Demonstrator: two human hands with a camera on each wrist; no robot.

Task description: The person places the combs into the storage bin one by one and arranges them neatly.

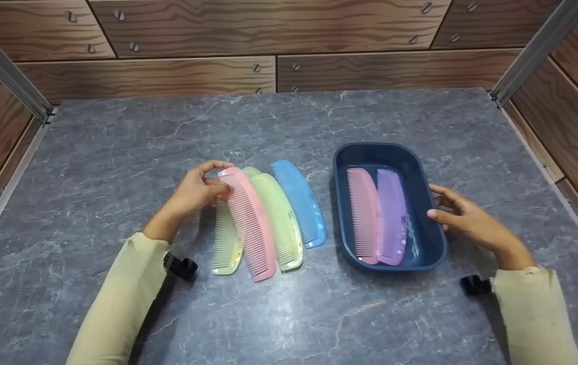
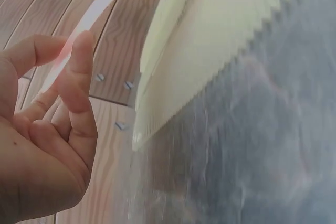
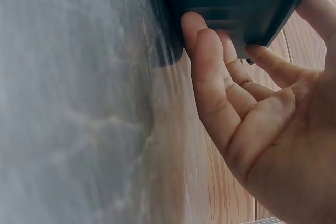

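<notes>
My left hand [image 1: 193, 191] pinches a pink comb [image 1: 254, 228] near its far end, between thumb and fingers. The left wrist view shows this comb edge-on, raised off the table. Partly under it lies one light green comb [image 1: 226, 246], with another light green comb [image 1: 283, 218] just to the right. A blue comb [image 1: 300, 208] lies beyond them. My right hand [image 1: 464, 218] touches the outer right wall of a dark blue bin [image 3: 231, 3], fingers loosely bent and thumb near the rim. Inside the bin, a second pink comb [image 1: 362, 215] and a purple comb [image 1: 393, 218] lie side by side.
Everything rests on a grey marbled table [image 1: 167, 132]. Wood-patterned panels [image 1: 268, 30] stand behind and at both sides, with metal posts [image 1: 532, 56] at the corners. A black wrist strap [image 1: 181, 266] is on each forearm.
</notes>
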